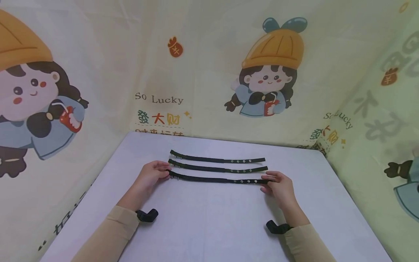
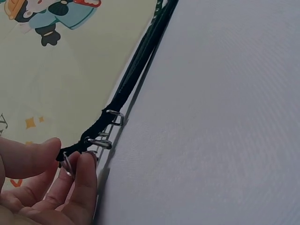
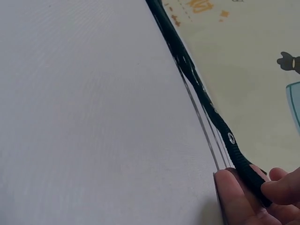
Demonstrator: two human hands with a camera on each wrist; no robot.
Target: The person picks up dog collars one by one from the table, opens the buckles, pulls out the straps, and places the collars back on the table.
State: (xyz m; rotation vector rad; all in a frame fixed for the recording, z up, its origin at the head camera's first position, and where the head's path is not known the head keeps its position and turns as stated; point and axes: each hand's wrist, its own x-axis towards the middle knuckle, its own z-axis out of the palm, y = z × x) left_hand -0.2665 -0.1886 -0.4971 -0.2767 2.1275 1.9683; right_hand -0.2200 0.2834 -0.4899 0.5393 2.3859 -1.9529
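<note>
Three dark buckled straps, like pet collars, lie roughly parallel on the white table. The nearest collar point(image 1: 209, 179) has metal eyelets towards its right end. My left hand point(image 1: 152, 178) pinches its left end between thumb and fingers, beside the metal buckle point(image 2: 99, 143) and a ring seen in the left wrist view. At the other end, my right hand point(image 1: 281, 186) grips the tip of the strap, with an eyelet point(image 3: 231, 138) just above the fingers. Behind it are the middle collar point(image 1: 203, 168) and the far collar point(image 1: 203, 159), with their buckles at the left.
The white table point(image 1: 203, 225) reaches to a cloth backdrop point(image 1: 209, 83) printed with cartoon figures and lettering, which also hangs on the left and right. A black wrist mount point(image 1: 147, 215) sits on the left wrist and another mount point(image 1: 277, 227) on the right.
</note>
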